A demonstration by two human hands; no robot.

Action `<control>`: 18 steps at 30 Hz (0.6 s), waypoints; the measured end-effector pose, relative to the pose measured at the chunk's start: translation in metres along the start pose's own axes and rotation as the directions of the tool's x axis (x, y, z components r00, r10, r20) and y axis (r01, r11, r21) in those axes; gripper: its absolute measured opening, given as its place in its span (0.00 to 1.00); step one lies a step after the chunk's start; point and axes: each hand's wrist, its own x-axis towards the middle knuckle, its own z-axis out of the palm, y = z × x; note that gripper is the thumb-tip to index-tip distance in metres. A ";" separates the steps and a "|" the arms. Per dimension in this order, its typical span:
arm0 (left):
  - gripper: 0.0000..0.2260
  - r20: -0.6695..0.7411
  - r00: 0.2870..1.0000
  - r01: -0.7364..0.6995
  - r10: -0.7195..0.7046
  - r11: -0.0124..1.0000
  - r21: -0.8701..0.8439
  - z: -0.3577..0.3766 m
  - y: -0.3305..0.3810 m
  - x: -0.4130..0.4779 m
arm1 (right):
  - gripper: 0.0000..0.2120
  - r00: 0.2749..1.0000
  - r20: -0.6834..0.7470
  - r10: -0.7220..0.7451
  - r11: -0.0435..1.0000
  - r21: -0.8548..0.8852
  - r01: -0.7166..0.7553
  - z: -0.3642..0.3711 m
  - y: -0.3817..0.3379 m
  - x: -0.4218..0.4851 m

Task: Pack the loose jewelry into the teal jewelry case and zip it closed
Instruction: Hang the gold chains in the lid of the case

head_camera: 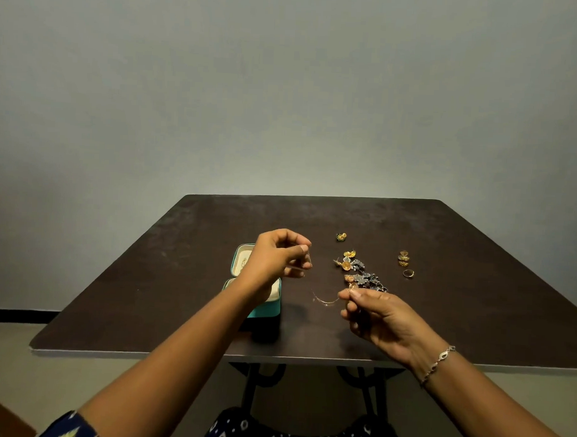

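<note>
The teal jewelry case (271,311) lies open on the dark table, cream lining showing, partly hidden behind my left forearm. My left hand (277,255) hovers above it, thumb and fingers pinching one end of a thin gold chain (325,299). My right hand (378,314) pinches the chain's other end, and the chain sags between them over the table. A pile of silver and gold pieces (360,273) sits just beyond my right hand. Gold earrings (341,237) lie further back. Several gold rings (405,261) rest to the right.
The dark brown table (473,306) stands against a plain grey wall, its front edge close to me. A silver bracelet (439,362) is on my right wrist. Black metal table legs (251,390) show below the edge.
</note>
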 end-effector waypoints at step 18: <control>0.05 -0.167 0.968 0.125 -0.188 0.935 -0.332 -0.052 0.008 -0.013 | 0.10 0.974 0.180 0.134 0.972 -0.213 -0.095 0.001 0.008 -0.008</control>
